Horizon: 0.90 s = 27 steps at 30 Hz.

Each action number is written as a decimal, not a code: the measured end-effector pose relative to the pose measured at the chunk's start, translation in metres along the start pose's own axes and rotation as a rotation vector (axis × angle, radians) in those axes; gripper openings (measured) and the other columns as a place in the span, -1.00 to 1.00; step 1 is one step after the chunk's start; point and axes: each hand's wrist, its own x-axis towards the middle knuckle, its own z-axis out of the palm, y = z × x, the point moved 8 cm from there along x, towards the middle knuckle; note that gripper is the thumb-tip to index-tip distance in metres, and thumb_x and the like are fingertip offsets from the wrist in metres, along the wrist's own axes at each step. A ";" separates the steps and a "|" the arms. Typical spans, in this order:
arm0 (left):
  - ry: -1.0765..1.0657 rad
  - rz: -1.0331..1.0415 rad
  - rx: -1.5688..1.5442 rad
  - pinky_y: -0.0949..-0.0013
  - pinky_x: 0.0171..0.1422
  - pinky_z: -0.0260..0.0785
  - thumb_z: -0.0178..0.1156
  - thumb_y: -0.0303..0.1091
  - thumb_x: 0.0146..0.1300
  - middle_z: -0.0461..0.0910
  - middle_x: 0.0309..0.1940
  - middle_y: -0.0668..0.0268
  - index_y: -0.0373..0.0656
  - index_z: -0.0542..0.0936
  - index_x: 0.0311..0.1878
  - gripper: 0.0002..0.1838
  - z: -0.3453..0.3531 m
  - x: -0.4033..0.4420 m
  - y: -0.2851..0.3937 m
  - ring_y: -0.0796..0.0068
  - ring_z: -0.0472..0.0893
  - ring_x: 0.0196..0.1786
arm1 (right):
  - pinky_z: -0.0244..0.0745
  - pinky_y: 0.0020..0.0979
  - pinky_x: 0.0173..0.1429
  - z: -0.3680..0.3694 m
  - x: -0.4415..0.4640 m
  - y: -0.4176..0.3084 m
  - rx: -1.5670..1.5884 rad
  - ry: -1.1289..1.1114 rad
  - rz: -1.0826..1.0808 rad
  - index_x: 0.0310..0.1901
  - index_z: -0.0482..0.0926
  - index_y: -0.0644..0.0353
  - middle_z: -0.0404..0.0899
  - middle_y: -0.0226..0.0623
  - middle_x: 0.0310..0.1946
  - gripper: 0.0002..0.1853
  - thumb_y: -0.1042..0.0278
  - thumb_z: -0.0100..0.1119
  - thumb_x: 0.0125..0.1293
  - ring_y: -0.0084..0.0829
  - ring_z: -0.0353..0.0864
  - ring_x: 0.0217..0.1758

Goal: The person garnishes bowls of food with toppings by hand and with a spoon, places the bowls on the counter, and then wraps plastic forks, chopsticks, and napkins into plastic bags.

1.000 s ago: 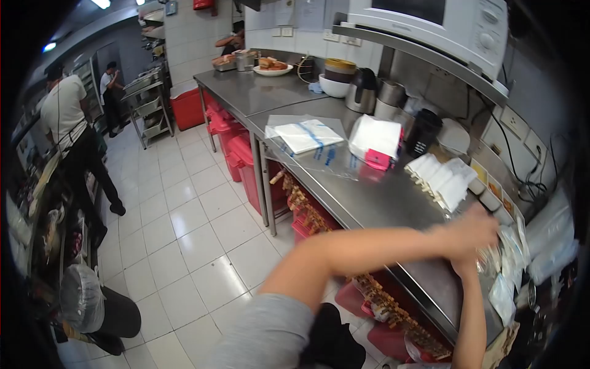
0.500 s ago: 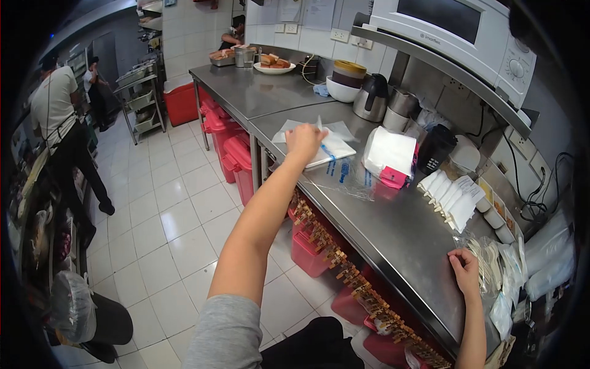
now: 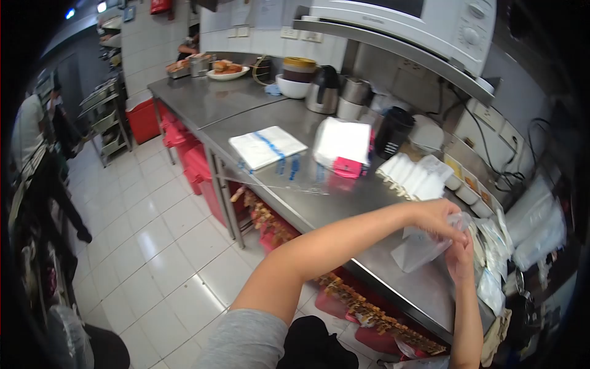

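A thin translucent plastic bag hangs over the right part of the steel table. Its upper end is gathered at my left hand, whose fingers are closed on it. My right hand is just below and touches the left one. Its fingers are bent against the same bag, though its exact grip is partly hidden. A flat stack of white plastic bags with blue print lies on the table, away from both hands. Rolled white packets sit just behind my left hand.
Beside the bag stack sits a pink-wrapped pack of white napkins. A kettle, bowls and a black cup line the back. More packets lie at right. A microwave overhangs the table. A person stands far left.
My left hand has left the bag stack and come right, bringing a bag to my right hand. Both hands now meet at the bag. The view has shifted.
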 end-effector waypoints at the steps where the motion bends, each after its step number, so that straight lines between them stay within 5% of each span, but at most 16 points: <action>1: -0.044 -0.009 -0.052 0.48 -0.35 0.44 0.27 -0.01 0.18 0.56 -0.38 0.37 -0.20 0.50 -0.15 -0.57 -0.004 0.016 -0.008 0.59 0.56 -0.41 | 0.37 -0.50 0.05 -0.018 0.000 -0.004 -0.009 0.075 -0.011 -0.03 0.38 0.17 0.55 -0.39 -0.17 -0.56 0.20 0.34 0.16 -0.54 0.53 -0.09; 2: -0.083 -0.022 -0.103 0.48 -0.34 0.44 0.31 -0.03 0.14 0.57 -0.35 0.37 -0.20 0.50 -0.10 -0.55 -0.006 0.030 -0.018 0.58 0.56 -0.39 | 0.41 -0.62 -0.08 -0.039 0.002 -0.006 0.016 0.123 -0.006 -0.17 0.42 0.15 0.58 -0.48 -0.30 -0.83 0.45 0.20 0.25 -0.65 0.55 -0.23; 8: -0.140 -0.265 -0.316 0.32 -0.18 0.52 0.09 0.20 0.23 0.59 -0.04 0.21 -0.18 0.41 0.17 -0.34 -0.034 0.008 -0.071 0.34 0.65 -0.14 | 0.45 -0.57 -0.10 -0.073 0.008 -0.006 0.080 0.359 -0.085 -0.24 0.47 0.09 0.58 -0.49 -0.32 -0.91 0.44 0.17 0.25 -0.64 0.56 -0.25; 10: -0.190 -0.281 -0.448 0.21 0.01 0.48 -0.19 0.37 0.26 0.52 0.10 0.17 -0.16 0.37 0.25 -0.20 -0.042 0.005 -0.074 0.25 0.59 0.04 | 0.48 -0.52 -0.11 -0.075 0.007 -0.016 0.079 0.431 -0.090 -0.22 0.47 0.10 0.58 -0.49 -0.32 -0.91 0.42 0.14 0.26 -0.60 0.56 -0.26; 11: -0.178 -0.252 -0.535 0.18 0.11 0.44 -0.09 0.29 0.28 0.51 0.11 0.14 -0.19 0.36 0.26 -0.25 -0.046 0.006 -0.074 0.26 0.56 0.10 | 0.48 -0.52 -0.11 -0.079 0.005 -0.016 0.084 0.442 -0.099 -0.21 0.47 0.10 0.58 -0.48 -0.31 -0.90 0.42 0.14 0.26 -0.60 0.56 -0.25; 16: 0.127 -0.277 -0.349 0.36 0.00 0.53 0.29 -0.18 0.19 0.64 -0.14 0.18 -0.27 0.58 -0.02 -0.61 -0.079 0.007 -0.090 0.40 0.65 -0.09 | 0.47 -0.55 -0.15 -0.082 0.005 -0.015 0.101 0.422 -0.127 -0.21 0.46 0.11 0.57 -0.48 -0.29 -0.89 0.43 0.15 0.25 -0.63 0.55 -0.25; 19: 0.237 -0.294 -0.293 0.44 -0.08 0.56 0.31 -0.26 0.17 0.68 -0.26 0.25 -0.24 0.64 -0.18 -0.75 -0.089 0.004 -0.087 0.46 0.68 -0.19 | 0.42 -0.57 -0.24 -0.088 0.005 -0.015 0.049 0.492 -0.183 -0.16 0.43 0.11 0.51 -0.53 -0.36 -0.85 0.42 0.15 0.26 -0.68 0.48 -0.34; 24: 0.414 -0.149 -0.081 0.58 -0.54 0.29 0.41 -0.11 0.06 0.60 -0.57 0.35 -0.21 0.64 -0.48 -0.67 -0.107 0.012 -0.083 0.69 0.52 -0.55 | 0.29 -0.59 -0.35 -0.067 -0.014 -0.053 -0.542 0.658 -0.427 -0.07 0.34 0.09 0.32 -0.53 -0.41 -0.76 0.39 0.15 0.28 -0.68 0.30 -0.41; 27: 0.473 -0.060 0.023 0.55 -0.58 0.30 0.43 -0.05 -0.01 0.55 -0.71 0.37 -0.17 0.56 -0.67 -0.59 -0.096 0.025 -0.083 0.67 0.50 -0.63 | 0.10 -0.63 -0.40 -0.061 -0.010 -0.049 -0.569 0.527 -0.403 -0.27 0.42 0.11 0.26 -0.60 -0.46 -0.91 0.37 0.13 0.30 -0.74 0.19 -0.44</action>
